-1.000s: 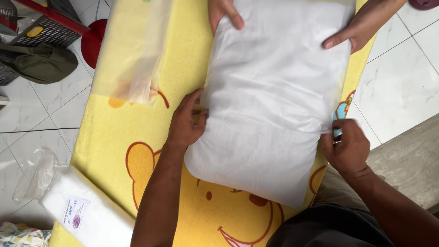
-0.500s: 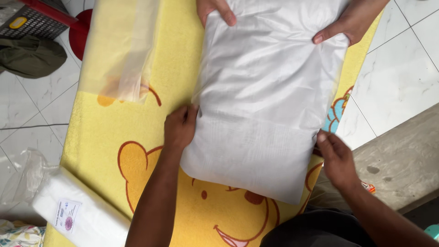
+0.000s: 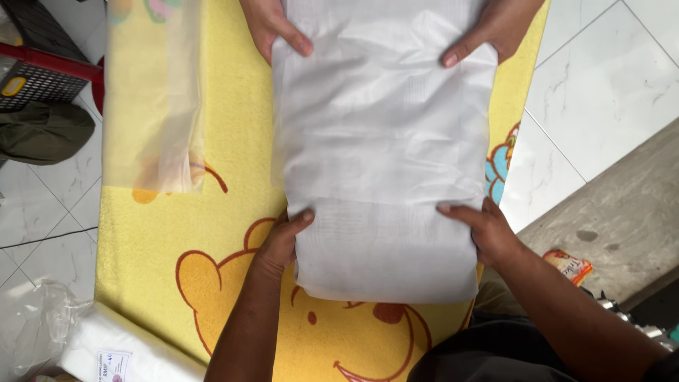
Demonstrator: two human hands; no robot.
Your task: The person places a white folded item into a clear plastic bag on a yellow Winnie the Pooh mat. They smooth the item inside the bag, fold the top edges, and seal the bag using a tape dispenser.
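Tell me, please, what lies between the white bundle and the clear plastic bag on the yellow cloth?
In the head view, only a bare strip of yellow cartoon cloth lies between the white bundle and the clear plastic bag; nothing rests on it.

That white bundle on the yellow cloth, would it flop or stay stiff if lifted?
The white bundle is creased and puffy, so it is probably soft and would sag. Four hands steady it, the left hand and right hand included, so it may be unwieldy.
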